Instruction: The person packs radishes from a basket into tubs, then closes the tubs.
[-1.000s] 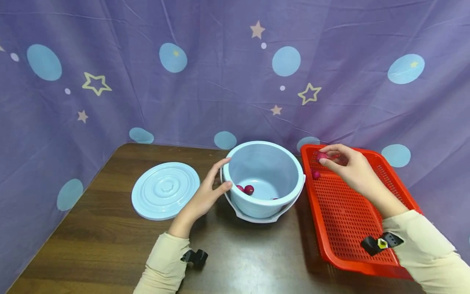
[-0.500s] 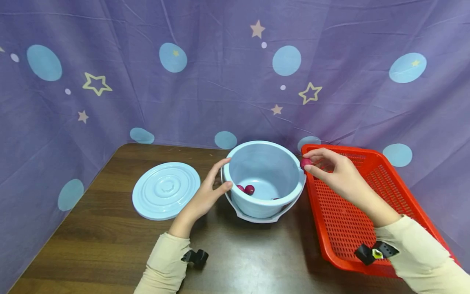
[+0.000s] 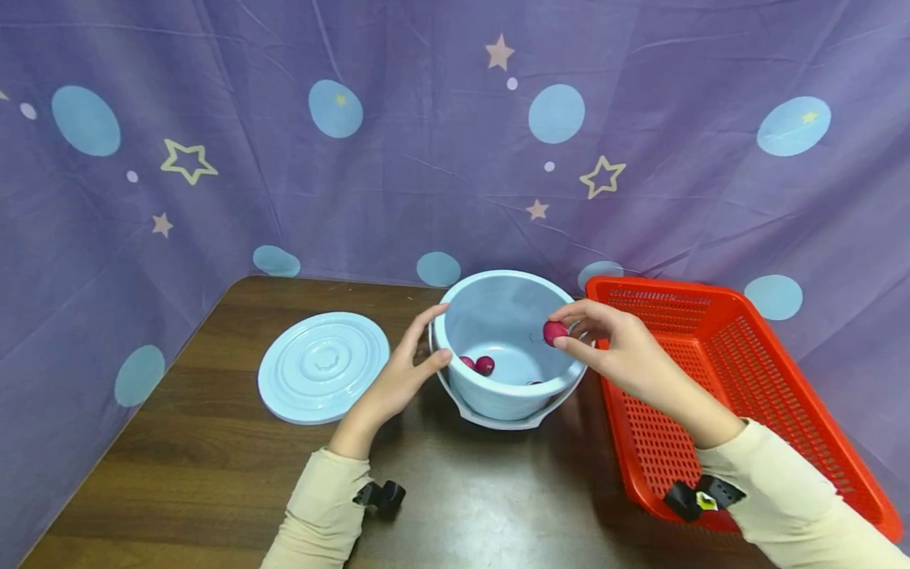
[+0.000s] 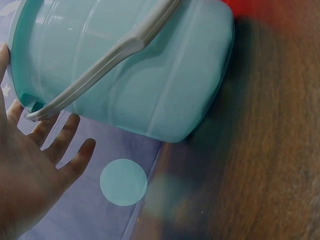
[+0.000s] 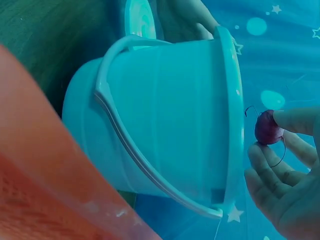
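My right hand point(image 3: 618, 340) pinches a red radish point(image 3: 555, 333) between thumb and fingertips, above the right side of the light-blue bucket point(image 3: 498, 403). Thin root hairs trail from the radish point(image 5: 268, 127) in the right wrist view, just past the bucket rim. On the bucket's left side, my left hand point(image 3: 401, 371) has its fingers spread along the outer wall and rim. The left wrist view shows those fingers loosely extended near the handle's end point(image 4: 42, 112). Inside the bucket lie a few radishes point(image 3: 485, 365), partly hidden by the near wall.
A red perforated plastic basket point(image 3: 626, 442) stands on the right, close beside the bucket. The round light-blue lid point(image 3: 323, 367) lies flat on the wooden table point(image 3: 199, 450) to the left. A purple patterned cloth point(image 3: 426, 158) hangs behind the table's far edge.
My right hand has carried the radish leftward from over the red basket to above the bucket. The basket has shifted and turned slightly. My left hand has stayed at the bucket.
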`<state>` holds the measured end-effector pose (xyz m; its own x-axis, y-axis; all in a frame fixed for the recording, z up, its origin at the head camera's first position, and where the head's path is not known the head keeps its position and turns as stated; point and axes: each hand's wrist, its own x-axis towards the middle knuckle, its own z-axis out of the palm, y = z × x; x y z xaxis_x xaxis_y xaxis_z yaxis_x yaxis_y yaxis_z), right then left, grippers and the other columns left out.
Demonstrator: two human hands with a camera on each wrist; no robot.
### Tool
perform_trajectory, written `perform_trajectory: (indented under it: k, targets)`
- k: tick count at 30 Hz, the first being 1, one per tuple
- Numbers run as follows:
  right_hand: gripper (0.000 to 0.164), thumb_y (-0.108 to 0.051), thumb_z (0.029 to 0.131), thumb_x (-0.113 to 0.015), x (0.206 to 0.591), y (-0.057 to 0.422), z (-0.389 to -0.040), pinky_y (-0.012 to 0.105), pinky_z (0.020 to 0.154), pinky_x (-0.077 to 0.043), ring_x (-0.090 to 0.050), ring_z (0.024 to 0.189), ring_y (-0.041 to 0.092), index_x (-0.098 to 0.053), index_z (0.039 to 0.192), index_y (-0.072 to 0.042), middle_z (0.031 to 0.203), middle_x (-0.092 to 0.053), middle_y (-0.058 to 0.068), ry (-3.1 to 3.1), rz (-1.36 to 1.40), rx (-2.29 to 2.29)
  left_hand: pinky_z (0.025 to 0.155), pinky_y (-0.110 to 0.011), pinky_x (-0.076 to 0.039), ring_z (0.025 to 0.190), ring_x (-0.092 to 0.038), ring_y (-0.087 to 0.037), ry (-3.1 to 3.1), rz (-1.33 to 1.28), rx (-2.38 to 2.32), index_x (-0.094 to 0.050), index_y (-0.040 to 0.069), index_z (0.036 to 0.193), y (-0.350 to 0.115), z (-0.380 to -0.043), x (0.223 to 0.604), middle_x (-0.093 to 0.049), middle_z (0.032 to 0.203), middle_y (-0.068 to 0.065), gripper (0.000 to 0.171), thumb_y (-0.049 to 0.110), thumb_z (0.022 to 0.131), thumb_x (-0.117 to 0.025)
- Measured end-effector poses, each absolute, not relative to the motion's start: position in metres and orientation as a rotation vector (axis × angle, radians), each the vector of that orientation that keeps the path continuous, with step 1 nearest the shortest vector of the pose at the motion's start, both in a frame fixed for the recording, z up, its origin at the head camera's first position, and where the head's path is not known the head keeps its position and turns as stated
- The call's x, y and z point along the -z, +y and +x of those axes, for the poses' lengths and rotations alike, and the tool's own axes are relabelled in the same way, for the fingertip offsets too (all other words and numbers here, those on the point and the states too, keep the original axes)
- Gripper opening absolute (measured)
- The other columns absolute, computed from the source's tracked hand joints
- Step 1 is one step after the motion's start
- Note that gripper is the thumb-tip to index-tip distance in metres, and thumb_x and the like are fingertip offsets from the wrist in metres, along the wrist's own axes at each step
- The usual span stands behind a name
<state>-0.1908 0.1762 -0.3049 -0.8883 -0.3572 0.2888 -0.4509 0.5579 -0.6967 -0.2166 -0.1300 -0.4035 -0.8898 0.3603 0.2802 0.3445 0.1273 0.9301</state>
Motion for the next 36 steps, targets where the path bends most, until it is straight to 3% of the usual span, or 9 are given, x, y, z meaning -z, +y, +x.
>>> perform_trajectory:
  k: [26, 36]
  targets:
    - [0.025, -0.009, 0.088, -0.075, 0.3155, 0.1649, -0.1958, 0.037, 0.084, -0.052, -0.065, 0.088, 0.014, -0.071, 0.113, -0.011, 0.101, -0.070, -0.003, -2.738, 0.782, -1.238, 0.097, -0.053, -0.042, 0.119, -0.049, -0.035, 2.343, 0.723, -1.928, -0.031, 0.028, 0.154, -0.1303, -0.2166, 0.4027, -0.029, 0.156, -0.007, 0.067, 0.047, 0.097, -0.061]
    - [0.024, -0.010, 0.091, -0.072, 0.3090, 0.1714, -0.1986, 0.028, 0.082, -0.051, -0.065, 0.090, 0.013, -0.070, 0.115, -0.011, 0.107, -0.069, -0.001, -2.691, 0.761, -1.233, 0.096, -0.050, -0.043, 0.117, -0.050, -0.035, 2.354, 0.724, -1.927, -0.032, 0.027, 0.154, -0.1309, -0.2173, 0.4027, -0.031, 0.154, -0.008, 0.067, 0.047, 0.096, -0.061]
